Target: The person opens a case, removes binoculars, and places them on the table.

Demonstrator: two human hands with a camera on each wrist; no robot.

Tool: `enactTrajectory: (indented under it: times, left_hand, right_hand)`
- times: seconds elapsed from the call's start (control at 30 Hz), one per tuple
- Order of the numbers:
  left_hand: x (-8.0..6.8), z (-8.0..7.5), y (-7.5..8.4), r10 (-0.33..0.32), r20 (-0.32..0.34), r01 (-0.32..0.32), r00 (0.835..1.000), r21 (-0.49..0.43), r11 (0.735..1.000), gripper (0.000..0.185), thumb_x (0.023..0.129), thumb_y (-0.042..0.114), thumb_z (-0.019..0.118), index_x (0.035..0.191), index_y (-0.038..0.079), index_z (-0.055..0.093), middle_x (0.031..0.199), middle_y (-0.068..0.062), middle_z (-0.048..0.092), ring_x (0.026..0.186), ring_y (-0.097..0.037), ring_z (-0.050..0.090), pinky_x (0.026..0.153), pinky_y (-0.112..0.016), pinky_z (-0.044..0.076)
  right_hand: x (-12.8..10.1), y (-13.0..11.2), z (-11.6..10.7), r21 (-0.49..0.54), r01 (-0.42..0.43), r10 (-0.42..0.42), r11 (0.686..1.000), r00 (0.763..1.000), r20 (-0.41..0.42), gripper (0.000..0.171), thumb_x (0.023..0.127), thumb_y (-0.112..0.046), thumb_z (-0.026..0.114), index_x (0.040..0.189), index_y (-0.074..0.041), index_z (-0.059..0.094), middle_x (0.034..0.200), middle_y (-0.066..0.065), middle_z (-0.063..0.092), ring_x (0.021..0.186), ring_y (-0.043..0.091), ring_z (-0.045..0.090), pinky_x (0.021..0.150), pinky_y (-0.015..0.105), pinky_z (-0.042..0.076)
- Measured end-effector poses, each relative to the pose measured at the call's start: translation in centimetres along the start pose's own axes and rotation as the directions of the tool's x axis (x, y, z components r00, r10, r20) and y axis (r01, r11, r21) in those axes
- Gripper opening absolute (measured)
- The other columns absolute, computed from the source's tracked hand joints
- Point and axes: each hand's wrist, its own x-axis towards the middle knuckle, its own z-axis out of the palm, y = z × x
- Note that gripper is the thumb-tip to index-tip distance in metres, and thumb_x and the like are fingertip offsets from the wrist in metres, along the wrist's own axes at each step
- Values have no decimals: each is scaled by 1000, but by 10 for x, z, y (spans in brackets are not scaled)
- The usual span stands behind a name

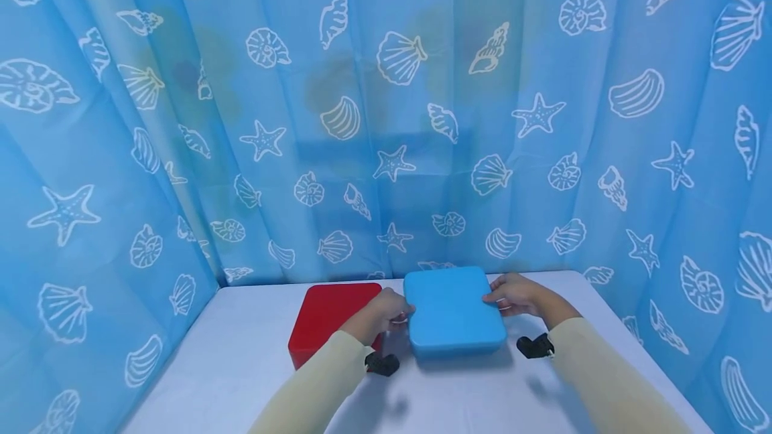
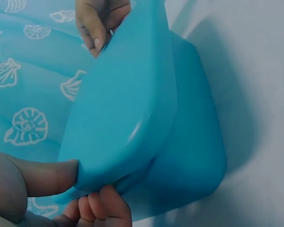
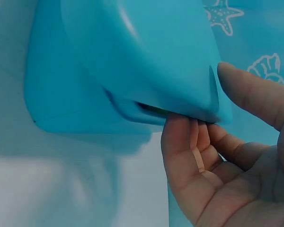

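Blue box [image 1: 455,313]: rectangular, rounded corners, lid on top, sitting on the white table [image 1: 241,367] near its far edge. Left hand [image 1: 386,310]: grips the box's left side, fingers curled at the lid's edge. Right hand [image 1: 515,295]: grips the right side likewise. Both forearms in pale yellow sleeves (a small black device is strapped under each wrist). Red box [image 1: 328,320]: flat-topped, just left of the blue one, partly behind the left hand; whether the two boxes touch cannot be told. Blue curtain [image 1: 386,119]: printed with white shells and starfish, enclosing the table at back and sides.
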Motion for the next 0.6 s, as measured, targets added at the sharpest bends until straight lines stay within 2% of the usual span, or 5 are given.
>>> enactTrajectory:
  times: [0.17,0.4,0.6]
  left_hand:
    - [-8,-4,-7,36,22,-36,999,-18,999,56,83,11,78,129,-1,48,107,-13,56,95,-31,58,78,-39,57]
    - [-13,-4,-18,83,80,-74,993,-111,991,50,83,12,78,123,1,49,106,-13,56,95,-30,59,76,-40,57]
    - [-22,-4,-23,89,59,-81,994,-132,988,46,82,12,79,119,4,52,104,-11,57,93,-29,60,75,-39,58]
  right_hand:
    - [-5,2,2,-35,19,-19,999,1000,-6,56,88,-16,73,127,13,45,115,22,57,97,32,62,82,49,54]
    - [-16,10,2,-29,25,-25,999,1000,1,56,87,-16,75,126,13,46,112,20,57,95,30,63,80,48,55]
    - [-26,12,5,-34,50,-50,998,999,1,53,87,-16,74,124,12,48,108,18,59,93,28,64,78,47,56]
